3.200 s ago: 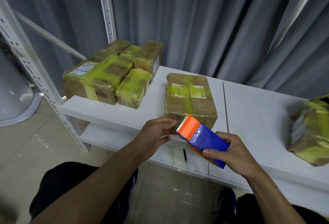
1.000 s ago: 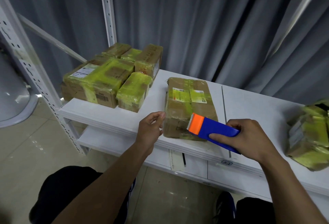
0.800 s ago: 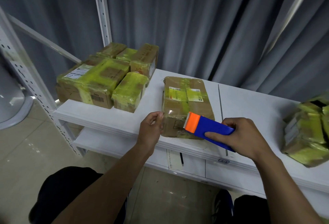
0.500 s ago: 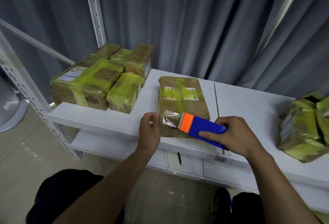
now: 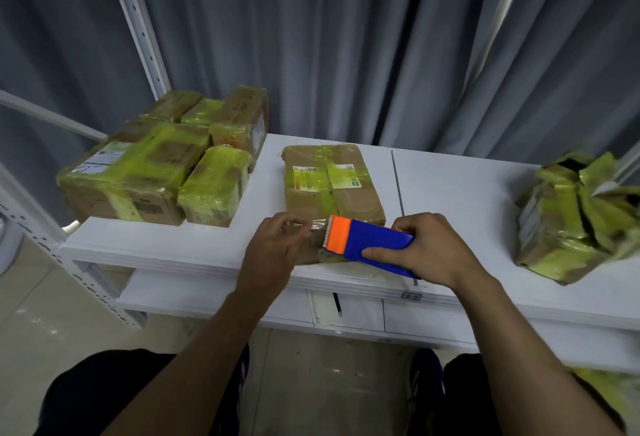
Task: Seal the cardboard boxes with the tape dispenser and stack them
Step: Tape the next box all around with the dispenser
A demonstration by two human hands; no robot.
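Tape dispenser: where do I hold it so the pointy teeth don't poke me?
Hold the tape dispenser by the back end of its blue body, coming from the right. The orange toothed end points left toward the clear tape, so the flat blue sides are the safe place.

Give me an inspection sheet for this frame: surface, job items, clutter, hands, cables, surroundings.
Surface: white table, carrying boxes.
Job's things: cardboard box lies flat mid-table; tape dispenser at its near edge, tape drawn out leftward.
Clutter: taped boxes grouped at left; crumpled parcel at right.
Hands: left hand pinches the tape end; right hand grips the tape dispenser.
Cables: nothing seen.
Surroundings: grey curtain behind; white rack upright at left.
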